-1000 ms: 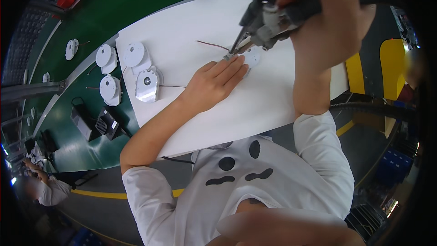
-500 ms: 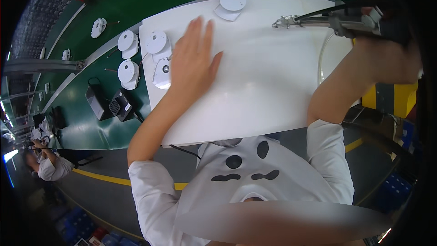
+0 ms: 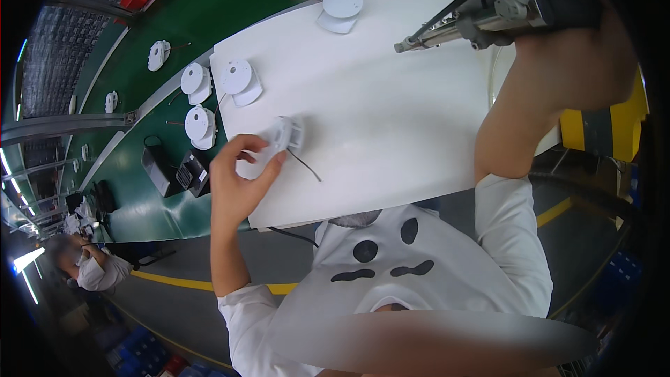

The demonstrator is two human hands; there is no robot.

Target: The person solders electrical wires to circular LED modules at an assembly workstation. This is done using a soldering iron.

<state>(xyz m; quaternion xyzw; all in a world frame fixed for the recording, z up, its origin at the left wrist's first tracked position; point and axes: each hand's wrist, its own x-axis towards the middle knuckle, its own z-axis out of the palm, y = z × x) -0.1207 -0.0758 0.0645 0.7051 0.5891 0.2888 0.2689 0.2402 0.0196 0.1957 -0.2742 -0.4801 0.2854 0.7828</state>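
Note:
My left hand (image 3: 241, 171) pinches a white plastic housing (image 3: 287, 134) between thumb and fingers, tilted on its side over the white board (image 3: 377, 126). A dark wire trails from the housing toward me. In my raised right hand (image 3: 604, 70), partly dark and hidden, is a power screwdriver (image 3: 488, 24) with a long metal nozzle pointing left above the board. Another white round housing (image 3: 342, 3) lies at the board's far edge. One more housing (image 3: 239, 78) rests near the board's left corner.
Two white housings (image 3: 196, 80) sit on the green bench (image 3: 132, 202) left of the board, near a black box-shaped device (image 3: 162, 167). More lie on the green conveyor (image 3: 230, 0). A yellow machine (image 3: 600, 132) stands right. Another person (image 3: 98, 265) sits far left.
My left hand has drawn back toward me, closing on the nearer housing at the left and lifting it onto its side. The screwdriver has shifted slightly left, its nozzle tilting lower.

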